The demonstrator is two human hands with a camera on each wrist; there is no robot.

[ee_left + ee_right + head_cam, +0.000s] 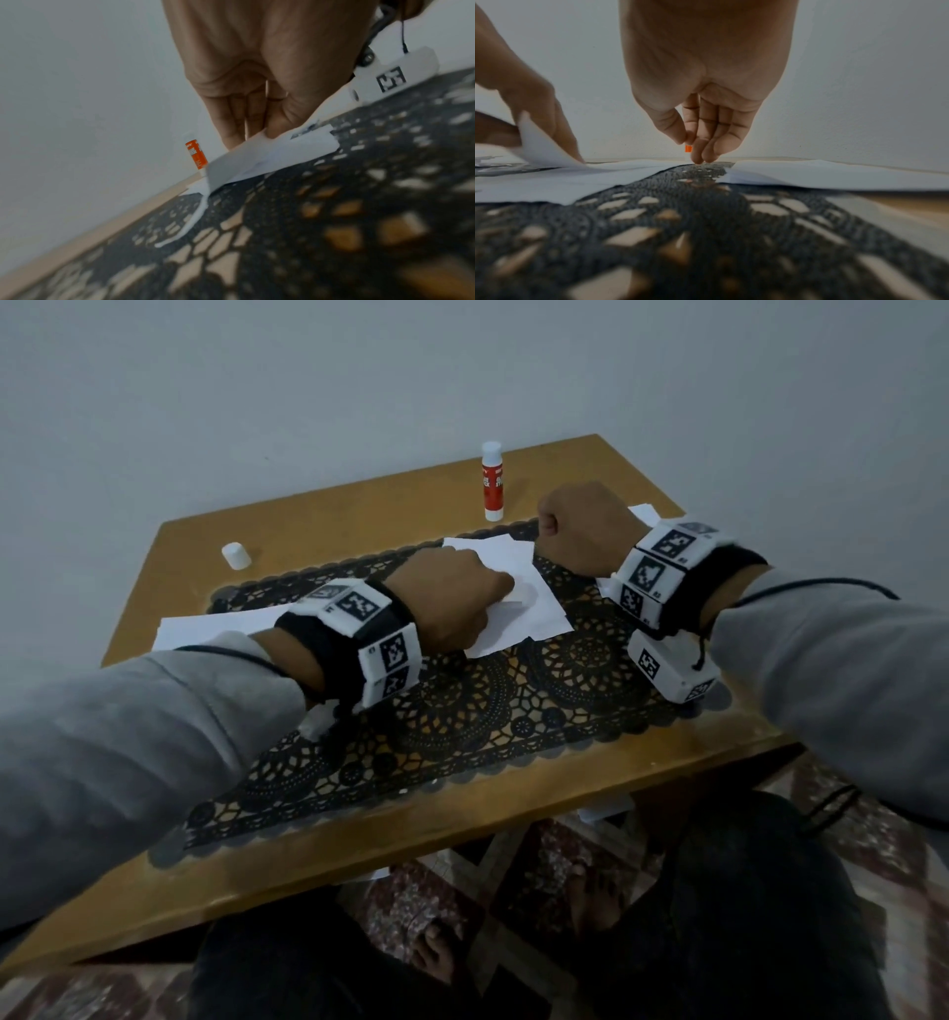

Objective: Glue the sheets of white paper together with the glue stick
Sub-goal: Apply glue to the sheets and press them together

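White paper (pixel 506 595) lies on the black mat (pixel 462 711); I see my left hand (pixel 447 603) pinching its lifted edge; right hand (pixel 585 526) curled, empty; glue stick (pixel 492 481) upright behind.

White sheets of paper (pixel 513 588) lie on a black lace mat (pixel 462 721) patterned with round openwork medallions and a scalloped edge. The surface (pixel 359 510) under it is honey-brown wood. Beyond the left grip (pixel 452 603) stands a glue stick (pixel 492 481), red-orange with white lettering and white ends. A white cap (pixel 236 555). Grey sleeves (pixel 128 737); white wrist blocks (pixel 369 634) with black square codes.
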